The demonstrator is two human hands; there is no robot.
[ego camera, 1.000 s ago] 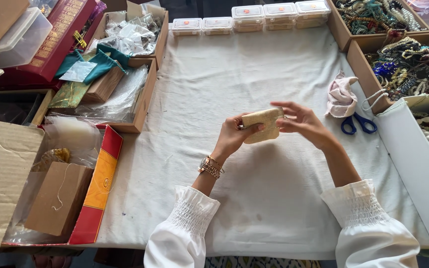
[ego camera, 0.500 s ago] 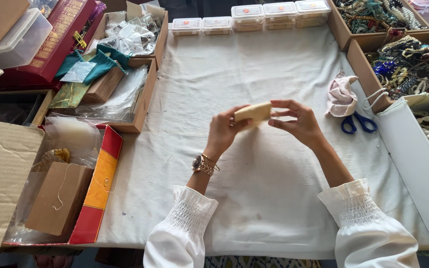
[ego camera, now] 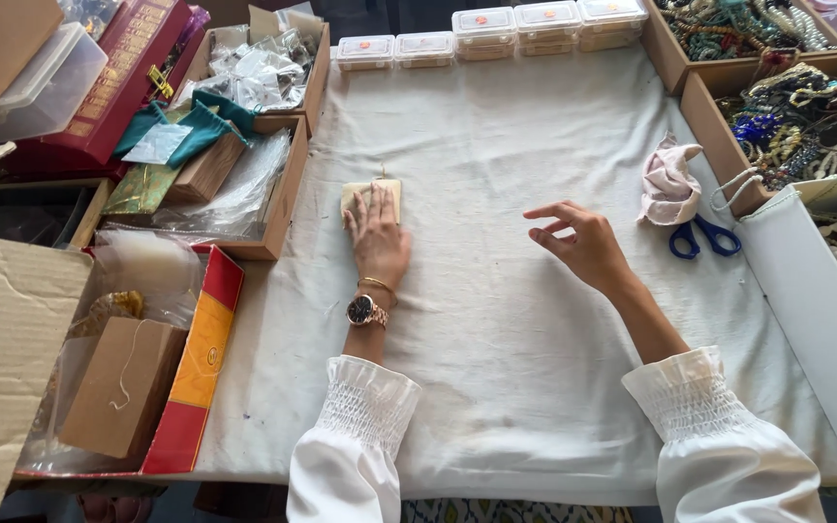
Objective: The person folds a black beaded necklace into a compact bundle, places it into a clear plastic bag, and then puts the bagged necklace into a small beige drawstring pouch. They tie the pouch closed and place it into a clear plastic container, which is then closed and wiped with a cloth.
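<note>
A small beige flat pouch (ego camera: 387,191) lies on the white cloth (ego camera: 496,349) at the left of the table, close to a cardboard tray. My left hand (ego camera: 376,237) rests flat on top of it, fingers stretched out, a gold watch and bangle on the wrist. My right hand (ego camera: 579,242) hovers over the middle of the cloth with the fingers apart and nothing in it.
Blue-handled scissors (ego camera: 697,237) and a pink cloth mask (ego camera: 668,184) lie at the right. Cardboard trays of bead jewellery (ego camera: 796,126) line the right side. Small clear plastic boxes (ego camera: 484,31) stand along the far edge. Boxes with bags and pouches (ego camera: 234,155) crowd the left.
Both hands held the beige pouch above the cloth. My left hand has since carried it left and pressed it down on the cloth; my right hand has let go.
</note>
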